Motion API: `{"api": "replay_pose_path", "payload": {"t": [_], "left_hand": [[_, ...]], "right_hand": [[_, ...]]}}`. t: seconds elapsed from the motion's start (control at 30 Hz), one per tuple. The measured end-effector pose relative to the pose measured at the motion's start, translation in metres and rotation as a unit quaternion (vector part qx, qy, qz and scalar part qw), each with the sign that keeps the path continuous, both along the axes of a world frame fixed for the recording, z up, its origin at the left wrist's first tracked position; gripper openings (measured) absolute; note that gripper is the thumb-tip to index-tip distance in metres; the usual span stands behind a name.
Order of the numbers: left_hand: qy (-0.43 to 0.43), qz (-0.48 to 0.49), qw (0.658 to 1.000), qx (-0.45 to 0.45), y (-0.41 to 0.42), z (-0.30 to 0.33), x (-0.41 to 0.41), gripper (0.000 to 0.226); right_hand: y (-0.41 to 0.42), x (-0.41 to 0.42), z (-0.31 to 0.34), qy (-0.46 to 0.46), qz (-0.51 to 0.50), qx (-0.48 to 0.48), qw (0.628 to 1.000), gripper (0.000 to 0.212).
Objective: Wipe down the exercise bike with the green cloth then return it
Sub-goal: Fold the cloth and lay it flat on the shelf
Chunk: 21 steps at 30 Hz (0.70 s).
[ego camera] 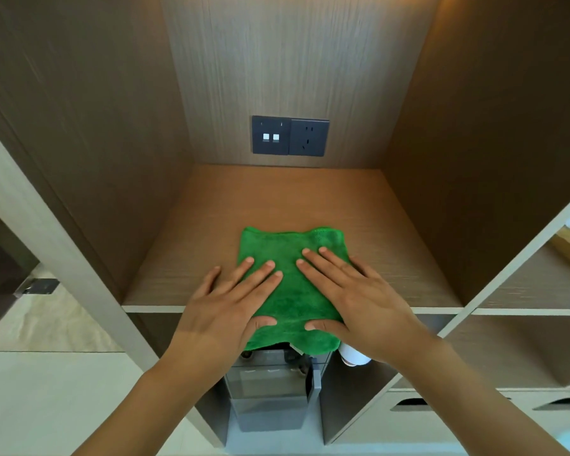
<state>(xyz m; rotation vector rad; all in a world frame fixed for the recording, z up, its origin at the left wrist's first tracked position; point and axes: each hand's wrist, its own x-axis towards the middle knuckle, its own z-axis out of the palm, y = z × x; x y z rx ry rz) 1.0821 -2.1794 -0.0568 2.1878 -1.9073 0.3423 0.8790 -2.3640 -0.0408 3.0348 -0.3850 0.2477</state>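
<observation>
Warm light falls from the upper right, glowing on the alcove's right wall (474,93); the left wall (63,110) is dimmer and slightly smeared by blur; wide-angle distortion bows the shelf (343,199) edges outward; the centre stays sharp, shadows soft.

I'm seeing a bright green cloth (292,291) lying on the brown wood-grain shelf (392,258), dark grey socket plates (290,136) showing behind.

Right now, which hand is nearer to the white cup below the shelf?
The right hand. It lies flat on the green cloth, with its heel just above the white cup. The left hand presses the cloth's other side, farther away.
</observation>
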Motion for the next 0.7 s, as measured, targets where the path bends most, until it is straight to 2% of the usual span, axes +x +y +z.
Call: {"api": "replay_pose_path", "payload": {"t": [0.1,0.2,0.27,0.33,0.37,0.43,0.5,0.6,0.63,0.7], "left_hand": [[0.039,-0.024,0.999,-0.013,0.005,0.003,0.001,0.057],[0.155,-0.039,0.984,-0.073,0.011,0.016,-0.001,0.047],[0.272,-0.025,0.955,-0.113,0.015,0.04,-0.01,0.04],[0.378,-0.029,0.914,-0.143,0.017,0.071,-0.018,0.023],[0.415,-0.034,0.895,-0.161,0.015,0.087,-0.019,0.02],[0.468,-0.043,0.864,-0.182,0.007,0.111,-0.013,0.024],[0.478,-0.04,0.861,-0.171,-0.01,0.122,0.002,0.031],[0.422,0.018,0.896,-0.135,-0.035,0.109,0.024,0.033],[0.381,0.043,0.914,-0.134,-0.04,0.101,0.029,0.034],[0.283,0.071,0.947,-0.136,-0.041,0.086,0.025,0.036]], "right_hand": [[0.002,-0.003,-0.006,-0.055,0.021,-0.019,0.998,0.079],[0.008,-0.009,0.002,-0.137,0.057,0.081,0.986,0.053],[0.015,-0.013,0.027,-0.197,0.042,0.227,0.953,0.033],[0.02,-0.016,0.06,-0.236,0.007,0.371,0.898,0.016],[0.019,-0.017,0.075,-0.256,0.005,0.415,0.873,0.016],[0.011,-0.016,0.098,-0.288,0.02,0.44,0.85,0.024],[-0.004,-0.009,0.105,-0.29,0.007,0.453,0.843,0.03],[-0.034,0.008,0.086,-0.261,-0.068,0.413,0.87,0.032],[-0.043,0.011,0.076,-0.243,-0.104,0.383,0.885,0.034],[-0.046,0.012,0.056,-0.2,-0.18,0.25,0.93,0.038]]}}
